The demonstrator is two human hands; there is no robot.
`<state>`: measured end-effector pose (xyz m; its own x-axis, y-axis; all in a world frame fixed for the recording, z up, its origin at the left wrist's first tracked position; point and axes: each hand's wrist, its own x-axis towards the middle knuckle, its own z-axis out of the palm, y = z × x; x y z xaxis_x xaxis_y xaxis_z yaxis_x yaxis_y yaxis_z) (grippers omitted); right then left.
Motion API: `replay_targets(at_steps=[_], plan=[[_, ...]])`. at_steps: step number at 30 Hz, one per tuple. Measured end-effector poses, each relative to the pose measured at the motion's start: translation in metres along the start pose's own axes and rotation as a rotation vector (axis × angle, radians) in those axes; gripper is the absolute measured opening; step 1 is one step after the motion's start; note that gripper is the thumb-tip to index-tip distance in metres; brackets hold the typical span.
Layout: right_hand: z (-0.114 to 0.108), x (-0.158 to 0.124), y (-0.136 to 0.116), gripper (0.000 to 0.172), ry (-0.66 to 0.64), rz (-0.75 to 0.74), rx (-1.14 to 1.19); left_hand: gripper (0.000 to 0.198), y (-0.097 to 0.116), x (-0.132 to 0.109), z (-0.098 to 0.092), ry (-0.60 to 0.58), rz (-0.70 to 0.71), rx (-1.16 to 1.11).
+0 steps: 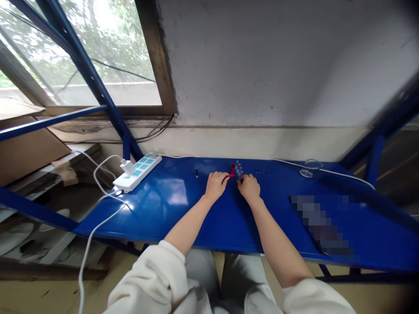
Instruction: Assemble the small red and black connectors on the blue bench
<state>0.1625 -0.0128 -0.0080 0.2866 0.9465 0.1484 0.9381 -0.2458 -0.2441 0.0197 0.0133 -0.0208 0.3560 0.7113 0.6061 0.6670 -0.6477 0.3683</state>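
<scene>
Both of my hands rest at the far middle of a blue metal shelf (183, 209). My left hand (215, 185) is curled and pinches a small red part (231, 172). My right hand (249, 187) is curled beside it, its fingertips at a small clear plastic piece (238, 169) that stands just behind the red part. What the right fingers grip is too small to name. A short dark screw-like piece (197, 172) stands left of my left hand. Several tiny dark bits (262, 171) lie to the right of my right hand.
A white and teal power strip (141, 171) with a plugged charger and white cables lies at the shelf's left rear. A clear ring-shaped dish (307, 172) and a thin white cable (347, 175) sit at the right rear. Blue frame struts, a window and cardboard stand to the left.
</scene>
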Motion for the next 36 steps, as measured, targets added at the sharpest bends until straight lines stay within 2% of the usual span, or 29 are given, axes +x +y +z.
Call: replay_targets(at_steps=[14,25,36], plan=[[0.008,0.002,-0.003,0.023,0.058,0.007,0.01,0.027,-0.002,-0.002,-0.008,0.069,-0.005,-0.063],[0.006,-0.006,-0.014,0.015,-0.008,-0.195,0.048,0.027,-0.005,-0.003,-0.004,0.111,-0.016,-0.079],[0.003,-0.011,-0.019,0.015,-0.018,-0.246,0.076,0.025,-0.004,-0.004,-0.007,0.172,-0.04,-0.092]])
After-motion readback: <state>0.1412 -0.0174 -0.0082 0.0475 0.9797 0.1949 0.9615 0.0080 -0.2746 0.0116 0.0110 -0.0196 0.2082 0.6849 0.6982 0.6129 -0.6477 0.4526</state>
